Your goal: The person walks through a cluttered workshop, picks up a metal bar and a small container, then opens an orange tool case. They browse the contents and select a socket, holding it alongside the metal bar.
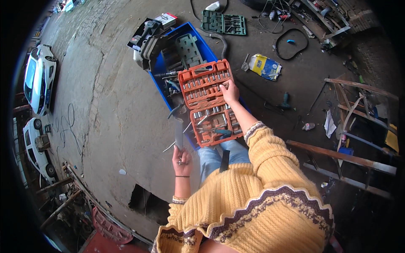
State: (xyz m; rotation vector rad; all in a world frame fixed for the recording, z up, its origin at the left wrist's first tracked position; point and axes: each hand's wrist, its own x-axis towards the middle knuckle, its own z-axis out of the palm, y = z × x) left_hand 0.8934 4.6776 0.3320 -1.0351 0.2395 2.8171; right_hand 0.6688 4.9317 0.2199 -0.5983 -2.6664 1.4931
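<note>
An open orange socket-set case [205, 102] lies across the blue bin and close to my knees. Rows of silver sockets fill its upper half; the lower half holds larger sockets and loose hand tools, one with a teal handle [222, 131]. My right hand [229, 92] is over the upper half's right side, thumb and finger pinched at a small socket there. Left of my knees, my left hand [182, 162] is curled palm up around a small shiny metal piece [180, 162], its exact kind unclear. Just beyond those fingers is a flat grey strip [179, 134].
The blue bin [158, 86] also carries a grey-green tool case [189, 49] and dark machine parts. Farther off are a green bit-set case [223, 23], a blue-and-yellow bag [265, 67] and a drill [285, 101]. Rusty metal frames [341, 156] stand right; a floor pit [147, 204] opens lower left.
</note>
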